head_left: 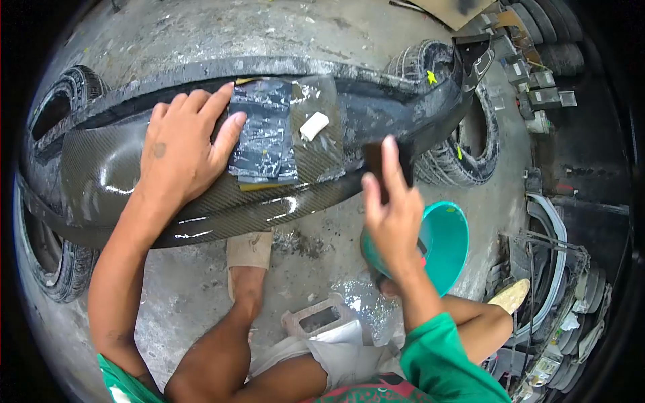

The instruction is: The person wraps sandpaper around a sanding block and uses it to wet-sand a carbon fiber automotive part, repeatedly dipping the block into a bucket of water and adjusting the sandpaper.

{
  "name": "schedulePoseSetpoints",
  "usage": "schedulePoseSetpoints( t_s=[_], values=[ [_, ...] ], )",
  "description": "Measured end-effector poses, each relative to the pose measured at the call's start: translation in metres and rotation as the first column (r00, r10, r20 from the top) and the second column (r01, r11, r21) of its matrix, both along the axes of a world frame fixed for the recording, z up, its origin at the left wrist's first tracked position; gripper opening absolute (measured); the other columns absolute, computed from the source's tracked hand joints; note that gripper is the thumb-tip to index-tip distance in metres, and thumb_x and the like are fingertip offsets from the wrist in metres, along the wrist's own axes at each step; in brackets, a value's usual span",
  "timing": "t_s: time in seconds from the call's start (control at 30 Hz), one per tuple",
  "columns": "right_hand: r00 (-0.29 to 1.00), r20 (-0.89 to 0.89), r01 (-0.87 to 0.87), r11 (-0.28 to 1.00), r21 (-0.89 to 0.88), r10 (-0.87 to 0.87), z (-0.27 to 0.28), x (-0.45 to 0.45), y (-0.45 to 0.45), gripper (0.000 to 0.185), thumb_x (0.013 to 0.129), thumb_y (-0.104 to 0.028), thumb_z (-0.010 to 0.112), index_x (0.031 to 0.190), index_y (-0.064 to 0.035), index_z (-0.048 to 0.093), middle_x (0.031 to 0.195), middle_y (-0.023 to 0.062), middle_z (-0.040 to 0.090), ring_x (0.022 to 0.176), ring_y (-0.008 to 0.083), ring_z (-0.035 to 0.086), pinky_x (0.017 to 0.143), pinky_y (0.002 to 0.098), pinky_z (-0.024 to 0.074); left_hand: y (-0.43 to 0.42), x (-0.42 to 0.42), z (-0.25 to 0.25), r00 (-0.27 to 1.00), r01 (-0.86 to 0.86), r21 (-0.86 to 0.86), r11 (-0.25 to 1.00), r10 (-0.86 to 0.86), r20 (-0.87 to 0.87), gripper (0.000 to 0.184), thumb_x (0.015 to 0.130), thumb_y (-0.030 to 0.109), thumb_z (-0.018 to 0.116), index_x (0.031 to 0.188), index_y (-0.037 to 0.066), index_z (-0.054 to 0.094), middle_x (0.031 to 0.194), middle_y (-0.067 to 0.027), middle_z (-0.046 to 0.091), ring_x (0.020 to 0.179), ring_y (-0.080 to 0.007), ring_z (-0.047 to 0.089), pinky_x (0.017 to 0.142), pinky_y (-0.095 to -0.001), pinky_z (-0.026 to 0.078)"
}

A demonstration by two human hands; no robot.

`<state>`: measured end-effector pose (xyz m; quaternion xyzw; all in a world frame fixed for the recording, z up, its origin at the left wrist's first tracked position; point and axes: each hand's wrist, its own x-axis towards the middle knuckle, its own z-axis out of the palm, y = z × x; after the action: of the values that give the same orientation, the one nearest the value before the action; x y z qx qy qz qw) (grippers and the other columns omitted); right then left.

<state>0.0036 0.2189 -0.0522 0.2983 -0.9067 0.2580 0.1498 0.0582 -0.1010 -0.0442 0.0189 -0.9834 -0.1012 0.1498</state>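
Note:
A long, dark carbon-fibre-patterned part (235, 209) lies across the upper middle. My left hand (183, 138) rests flat on it with fingers spread, the fingertips at the left edge of a wet dark sheet (261, 127). Just right of that sheet sits a small white block (314, 125) on the part. My right hand (395, 208) is near the part's lower right edge, gripping a dark flat block (375, 161) between thumb and fingers.
Tires (470, 151) (75, 272) stand under both ends of the part. A green bucket (449, 248) is below my right hand. Near my legs lies a hollow block (319, 317) on the concrete floor. Stacked items (561, 60) line the right side.

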Motion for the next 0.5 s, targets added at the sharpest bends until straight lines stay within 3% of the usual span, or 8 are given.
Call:
schedulePoseSetpoints(
  t_s=[0.07,0.13,0.27,0.3,0.33,0.4,0.43,0.5],
  values=[
    [0.973,0.113,0.197,0.980,0.030,-0.200,0.008,-0.019,-0.006,0.065,0.096,-0.010,0.069,0.158,-0.0130,0.050,0.084,0.0305,0.071,0.064,0.0491,0.064,0.060,0.0554,0.0484,0.000,0.000,-0.003,0.997,0.006,-0.009,1.000,-0.007,-0.074,0.047,0.103,0.037,0.063,0.137,0.004,0.067,0.108,-0.0122,0.070,0.102,-0.0309,0.064,0.092,-0.0436,0.045],
    [0.976,-0.027,0.217,0.975,0.040,-0.216,-0.006,-0.008,-0.009,0.065,0.095,-0.011,0.069,0.158,-0.0128,0.050,0.082,0.0294,0.071,0.062,0.0496,0.062,0.060,0.0567,0.0479,0.000,0.001,-0.002,0.999,0.010,0.004,1.000,-0.010,-0.042,0.047,0.103,0.035,0.062,0.139,0.004,0.065,0.112,-0.0124,0.070,0.105,-0.0313,0.064,0.094,-0.0432,0.045],
    [0.984,-0.172,0.042,0.999,-0.019,-0.045,-0.025,0.032,-0.003,0.068,0.090,-0.009,0.076,0.154,-0.0052,0.054,0.119,0.0252,0.074,0.079,0.0433,0.071,0.071,0.0490,0.0533,-0.001,0.000,-0.002,1.000,-0.004,0.036,0.999,0.004,-0.003,0.048,0.104,0.034,0.061,0.142,0.005,0.063,0.117,-0.0127,0.069,0.109,-0.0315,0.063,0.096,-0.0432,0.045],
    [0.991,-0.111,0.077,0.997,-0.002,-0.077,-0.024,0.024,-0.001,0.067,0.091,-0.009,0.076,0.154,-0.0055,0.055,0.121,0.0217,0.075,0.086,0.0407,0.073,0.076,0.0482,0.0530,-0.002,0.000,-0.003,1.000,0.011,0.010,1.000,-0.011,-0.022,0.047,0.104,0.034,0.060,0.141,0.005,0.063,0.116,-0.0126,0.069,0.108,-0.0315,0.063,0.095,-0.0432,0.045],
    [0.982,-0.175,0.051,0.996,-0.071,-0.063,-0.026,0.006,-0.002,0.066,0.093,-0.010,0.074,0.155,-0.0089,0.054,0.115,0.0254,0.075,0.078,0.0409,0.072,0.070,0.0497,0.0531,-0.001,0.000,0.001,1.000,0.003,0.004,1.000,-0.003,0.005,0.046,0.105,0.034,0.060,0.141,0.005,0.064,0.116,-0.0127,0.069,0.108,-0.0314,0.063,0.095,-0.0430,0.045],
    [0.958,0.126,0.274,0.953,-0.131,-0.258,-0.011,-0.012,-0.010,0.065,0.095,-0.011,0.072,0.156,-0.0110,0.052,0.110,0.0262,0.075,0.069,0.0415,0.070,0.065,0.0517,0.0525,0.001,0.000,0.001,1.000,-0.010,0.016,1.000,0.010,0.019,0.046,0.105,0.034,0.060,0.140,0.005,0.064,0.117,-0.0131,0.069,0.107,-0.0317,0.063,0.095,-0.0429,0.045],
    [0.922,0.185,0.357,0.932,-0.066,-0.340,-0.006,-0.012,-0.013,0.064,0.095,-0.011,0.071,0.157,-0.0105,0.051,0.107,0.0256,0.075,0.061,0.0426,0.067,0.060,0.0535,0.0514,0.001,0.000,0.002,1.000,-0.010,0.038,0.999,0.009,0.019,0.046,0.105,0.035,0.059,0.140,0.004,0.064,0.118,-0.0136,0.069,0.109,-0.0319,0.063,0.095,-0.0427,0.045],
    [0.966,-0.065,0.243,0.965,-0.098,-0.250,-0.029,0.004,-0.012,0.067,0.093,-0.011,0.074,0.156,-0.0096,0.052,0.123,0.0224,0.073,0.078,0.0421,0.071,0.069,0.0515,0.0523,-0.001,-0.001,-0.004,0.999,0.010,0.019,1.000,-0.010,-0.045,0.046,0.104,0.034,0.061,0.139,0.004,0.065,0.114,-0.0127,0.069,0.106,-0.0307,0.063,0.092,-0.0425,0.045]
  ],
)
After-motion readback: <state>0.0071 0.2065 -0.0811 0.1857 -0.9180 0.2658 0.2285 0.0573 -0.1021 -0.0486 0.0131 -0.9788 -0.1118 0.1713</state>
